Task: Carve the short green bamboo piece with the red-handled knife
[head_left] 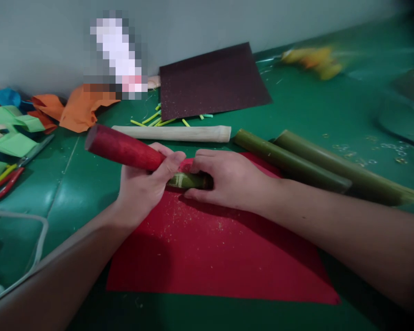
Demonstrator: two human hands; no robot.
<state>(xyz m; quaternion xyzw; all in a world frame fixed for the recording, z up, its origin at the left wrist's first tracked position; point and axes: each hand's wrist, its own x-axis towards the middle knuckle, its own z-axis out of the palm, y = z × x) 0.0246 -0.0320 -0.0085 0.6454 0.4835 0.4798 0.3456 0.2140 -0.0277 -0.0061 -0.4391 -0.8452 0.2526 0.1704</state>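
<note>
My left hand [141, 184] is wrapped round a tube whose left part is covered in dark red [120, 149]; that end points up and to the left. My right hand [227, 179] is closed over the tube's green bamboo end [188, 180]. Both hands rest over a red sheet [210, 257] lying flat on the green table [313, 115]. Fine pale dust is scattered on the red sheet under the tube.
A pale stripped bamboo piece [174, 133] lies behind my hands. Two green bamboo tubes [317, 163] lie at the right. A dark sandpaper sheet [212, 80] leans near the wall. Orange and green paper scraps [37, 117] and red-handled pliers [7, 179] sit at the left.
</note>
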